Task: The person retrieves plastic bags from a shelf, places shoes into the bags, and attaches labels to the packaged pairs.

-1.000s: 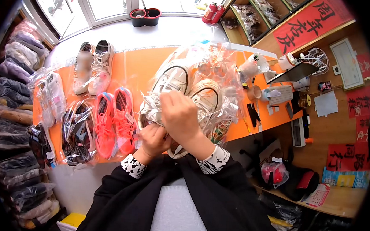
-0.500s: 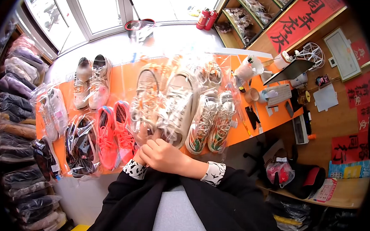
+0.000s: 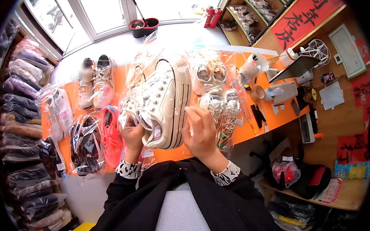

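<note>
A pair of cream lace-up shoes [image 3: 160, 101] in clear plastic is held up over the orange table [image 3: 153, 156], turned so that one thick sole faces right. My left hand [image 3: 133, 133] grips the bagged shoes at their lower left end. My right hand [image 3: 201, 131] is beside the sole, its fingers curled and close together; whether they pinch the plastic cannot be made out. Behind it lie white patterned sneakers [image 3: 226, 118] in plastic. Coral-red shoes [image 3: 112, 138] are left of my left hand.
More bagged shoes, black [image 3: 87, 145] and white [image 3: 58, 114], are on the table's left. White sneakers [image 3: 96, 84] stand behind them. A monitor [image 3: 296, 68], a tape roll [image 3: 257, 93] and small tools are at the right. Bagged items fill the left shelves [image 3: 21, 124].
The cream shoes have turned sideways, showing a sole. My hands, together before, have moved apart: the left to the left and up, the right to the right and up.
</note>
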`<control>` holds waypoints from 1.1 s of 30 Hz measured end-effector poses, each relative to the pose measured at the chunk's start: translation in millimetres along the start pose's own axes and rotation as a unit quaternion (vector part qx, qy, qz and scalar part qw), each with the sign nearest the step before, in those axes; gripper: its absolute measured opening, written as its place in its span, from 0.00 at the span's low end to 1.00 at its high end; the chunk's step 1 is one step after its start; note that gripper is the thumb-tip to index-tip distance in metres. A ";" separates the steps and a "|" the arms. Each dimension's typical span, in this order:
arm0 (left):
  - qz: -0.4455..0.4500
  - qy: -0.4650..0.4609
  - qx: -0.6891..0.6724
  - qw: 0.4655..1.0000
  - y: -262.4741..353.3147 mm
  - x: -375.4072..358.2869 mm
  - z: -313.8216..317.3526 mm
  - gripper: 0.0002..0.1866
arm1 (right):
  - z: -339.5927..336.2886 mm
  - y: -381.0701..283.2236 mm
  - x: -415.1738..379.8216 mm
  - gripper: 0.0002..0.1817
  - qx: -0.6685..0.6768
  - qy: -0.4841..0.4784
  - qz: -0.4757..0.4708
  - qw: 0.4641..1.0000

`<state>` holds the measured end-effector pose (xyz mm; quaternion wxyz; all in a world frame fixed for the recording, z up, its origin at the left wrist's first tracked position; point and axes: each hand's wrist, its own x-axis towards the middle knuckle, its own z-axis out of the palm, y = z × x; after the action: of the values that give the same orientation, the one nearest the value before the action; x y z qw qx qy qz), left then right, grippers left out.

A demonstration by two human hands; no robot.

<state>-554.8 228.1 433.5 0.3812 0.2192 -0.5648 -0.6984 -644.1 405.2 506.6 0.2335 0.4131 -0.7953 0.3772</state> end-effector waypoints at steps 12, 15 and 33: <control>-0.047 -0.020 -0.117 0.992 -52.3 11.9 -10.9 0.10 | -19.7 -29.8 -16.1 0.12 0.127 -0.068 -0.197 0.970; -0.165 0.032 -0.281 0.945 -41.0 15.5 -5.9 0.21 | -28.9 -33.7 -31.3 0.09 0.113 -0.096 -0.230 0.962; -0.148 0.004 -0.333 0.931 2.9 16.2 6.0 0.24 | 9.5 -7.4 -55.1 0.07 0.035 -0.009 0.120 0.992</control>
<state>-568.4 219.0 439.8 0.3270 0.1635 -0.2599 -0.8937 -608.2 421.4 466.2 0.1649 0.3261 -0.8273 0.4268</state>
